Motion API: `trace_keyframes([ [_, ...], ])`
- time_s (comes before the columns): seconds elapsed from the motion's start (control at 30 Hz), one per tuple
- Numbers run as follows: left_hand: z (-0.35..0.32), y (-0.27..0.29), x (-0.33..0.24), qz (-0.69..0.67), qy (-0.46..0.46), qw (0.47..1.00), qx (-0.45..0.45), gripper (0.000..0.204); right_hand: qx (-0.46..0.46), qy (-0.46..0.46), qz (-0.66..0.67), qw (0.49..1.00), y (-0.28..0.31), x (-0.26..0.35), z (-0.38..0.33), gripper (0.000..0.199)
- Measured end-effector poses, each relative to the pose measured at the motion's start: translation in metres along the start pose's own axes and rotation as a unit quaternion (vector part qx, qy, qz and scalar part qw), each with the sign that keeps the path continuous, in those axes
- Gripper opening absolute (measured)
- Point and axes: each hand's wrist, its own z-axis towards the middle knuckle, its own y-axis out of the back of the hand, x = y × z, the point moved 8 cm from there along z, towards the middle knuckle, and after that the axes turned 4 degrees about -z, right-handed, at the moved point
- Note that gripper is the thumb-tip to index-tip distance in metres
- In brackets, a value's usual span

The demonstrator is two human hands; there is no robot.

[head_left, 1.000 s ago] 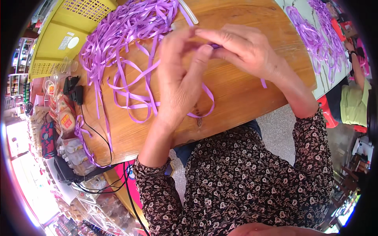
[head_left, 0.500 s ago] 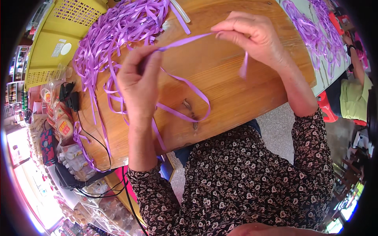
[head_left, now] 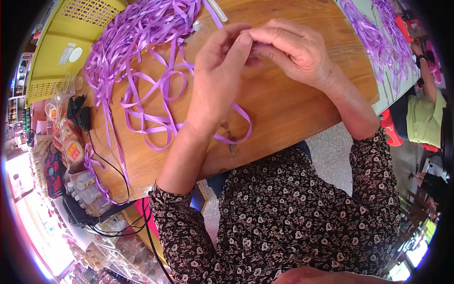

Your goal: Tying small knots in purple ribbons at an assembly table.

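My left hand [head_left: 215, 80] and my right hand [head_left: 293, 49] meet fingertip to fingertip above a wooden table [head_left: 288, 109]. Both pinch the same purple ribbon [head_left: 239, 125], which hangs from the fingers and loops down on the wood below my left wrist. The pinched part is mostly hidden between the fingers. A big tangle of purple ribbons [head_left: 142, 33] lies on the table to the left of my hands.
A yellow plastic basket [head_left: 61, 52] stands at the table's far left. Black cables [head_left: 101, 161] and packaged goods [head_left: 71, 151] crowd the left edge. More purple ribbon [head_left: 373, 38] lies on a pale table at the right, where a person in green [head_left: 423, 118] sits.
Half a second ago my hands were apart with the ribbon stretched between them. Now they have come together at the fingertips, and the ribbon's slack has dropped into a loop.
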Motion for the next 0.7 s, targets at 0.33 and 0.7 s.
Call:
trace_keyframes([
  [0.33, -0.001, 0.021, 0.014, 0.058, 0.097, 0.992, -0.051, 0.015, -0.009, -0.053, 0.059, 0.997, 0.011, -0.025, -0.003, 0.011],
  [0.7, -0.009, -0.006, 0.016, -0.122, 0.156, 0.980, 0.002, 0.021, -0.053, -0.022, 0.116, 0.992, 0.012, -0.008, -0.001, 0.017],
])
